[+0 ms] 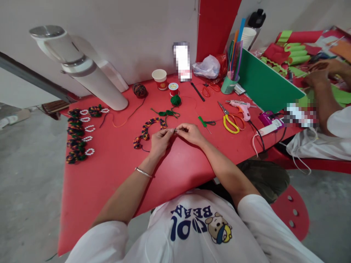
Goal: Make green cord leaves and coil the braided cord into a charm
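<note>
My left hand [161, 141] and my right hand [191, 133] meet over the red table [175, 171], fingertips pinched together. Between them is something small and dark that I cannot make out. Just left of my left hand lies a curled crocheted strip [146, 133] in orange, purple and dark yarn, with a loose tail beneath it. Beyond my fingers rest a green crocheted piece [165, 113] and a green yarn ball [176, 100]. A green-handled hook tool [202, 121] lies to the right of my right hand.
Scissors [231, 123], a pink glue gun [241, 107] and a power strip [270, 128] lie right. A thread spool [173, 89], paper cup [159, 79] and phone [182, 62] stand behind. Left are a white thermos [93, 82] and beaded crocheted pieces [75, 133]. Another person's hands [319, 75] work beyond the green board [268, 78].
</note>
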### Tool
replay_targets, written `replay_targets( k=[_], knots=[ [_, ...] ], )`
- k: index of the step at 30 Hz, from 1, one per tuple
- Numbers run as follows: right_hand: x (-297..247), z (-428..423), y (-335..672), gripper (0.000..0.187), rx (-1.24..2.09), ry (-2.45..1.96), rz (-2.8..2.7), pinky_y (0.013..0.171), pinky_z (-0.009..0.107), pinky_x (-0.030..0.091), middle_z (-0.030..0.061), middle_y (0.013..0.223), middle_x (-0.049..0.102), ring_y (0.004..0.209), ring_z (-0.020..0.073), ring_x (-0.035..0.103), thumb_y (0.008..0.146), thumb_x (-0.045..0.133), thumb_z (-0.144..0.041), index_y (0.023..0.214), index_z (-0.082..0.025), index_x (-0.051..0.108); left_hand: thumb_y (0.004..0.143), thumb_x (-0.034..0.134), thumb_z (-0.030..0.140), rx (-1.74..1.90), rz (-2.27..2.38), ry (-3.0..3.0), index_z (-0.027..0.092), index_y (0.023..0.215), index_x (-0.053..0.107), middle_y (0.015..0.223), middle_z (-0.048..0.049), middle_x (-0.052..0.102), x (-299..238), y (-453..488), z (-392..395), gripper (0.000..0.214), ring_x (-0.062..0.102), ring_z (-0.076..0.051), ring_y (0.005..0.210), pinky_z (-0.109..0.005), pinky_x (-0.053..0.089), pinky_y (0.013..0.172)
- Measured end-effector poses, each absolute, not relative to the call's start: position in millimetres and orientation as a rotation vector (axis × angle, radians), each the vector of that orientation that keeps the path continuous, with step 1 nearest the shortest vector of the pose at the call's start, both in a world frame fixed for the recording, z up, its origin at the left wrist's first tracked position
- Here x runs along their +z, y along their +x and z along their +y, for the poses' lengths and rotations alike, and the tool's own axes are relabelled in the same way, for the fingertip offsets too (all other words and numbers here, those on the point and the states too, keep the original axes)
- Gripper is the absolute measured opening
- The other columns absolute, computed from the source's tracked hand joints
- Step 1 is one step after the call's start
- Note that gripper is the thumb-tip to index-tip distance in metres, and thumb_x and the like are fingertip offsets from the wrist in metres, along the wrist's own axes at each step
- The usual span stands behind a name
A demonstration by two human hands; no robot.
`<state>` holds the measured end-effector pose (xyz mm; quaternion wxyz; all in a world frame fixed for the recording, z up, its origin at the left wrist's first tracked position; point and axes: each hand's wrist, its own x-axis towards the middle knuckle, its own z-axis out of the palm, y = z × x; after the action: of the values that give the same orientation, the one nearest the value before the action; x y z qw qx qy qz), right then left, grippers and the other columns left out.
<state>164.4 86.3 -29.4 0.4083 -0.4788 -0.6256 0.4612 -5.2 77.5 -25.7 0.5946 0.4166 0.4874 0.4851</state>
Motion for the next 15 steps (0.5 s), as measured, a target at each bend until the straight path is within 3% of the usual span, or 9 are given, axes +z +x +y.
replay_targets(
  k=[3, 8, 15],
  knots=[
    [-30.5, 86.3, 163.0, 0.017, 1.130, -1.239, -1.589, 0.077, 0.028, 0.049, 0.0039, 0.087, 0.077, 0.078, 0.0151, 0.065, 0.088, 0.064, -0.030, 0.090, -0.018, 0.075, 0.060, 0.096, 0.044, 1.147, 1.172, 0.975, 0.014, 0.079, 0.079, 0.051, 0.0031, 0.055, -26.7, -5.3, 78.0, 0.039, 0.046, -0.008, 0.046, -0.020, 0.031, 0.043],
    [-31.0, 85.5, 163.3, 0.018, 1.119, -1.213, -1.621, 0.076, 0.029, 0.049, 0.0043, 0.086, 0.078, 0.078, 0.0157, 0.065, 0.088, 0.066, -0.032, 0.089, -0.017, 0.076, 0.059, 0.095, 0.045, 1.132, 1.193, 0.914, 0.013, 0.075, 0.078, 0.045, 0.0048, 0.051, -28.3, -6.4, 78.6, 0.039, 0.032, -0.004, 0.037, -0.021, 0.020, 0.037],
    [-31.1, 85.2, 163.5, 0.015, 1.095, -1.275, -1.599, 0.075, 0.028, 0.048, 0.0036, 0.084, 0.078, 0.076, 0.0148, 0.065, 0.087, 0.068, -0.030, 0.088, -0.018, 0.077, 0.060, 0.096, 0.042, 1.171, 1.170, 0.973, 0.014, 0.075, 0.078, 0.051, 0.0029, 0.055, -26.8, -5.5, 77.5, 0.036, 0.046, -0.007, 0.045, -0.020, 0.032, 0.041]
  ],
)
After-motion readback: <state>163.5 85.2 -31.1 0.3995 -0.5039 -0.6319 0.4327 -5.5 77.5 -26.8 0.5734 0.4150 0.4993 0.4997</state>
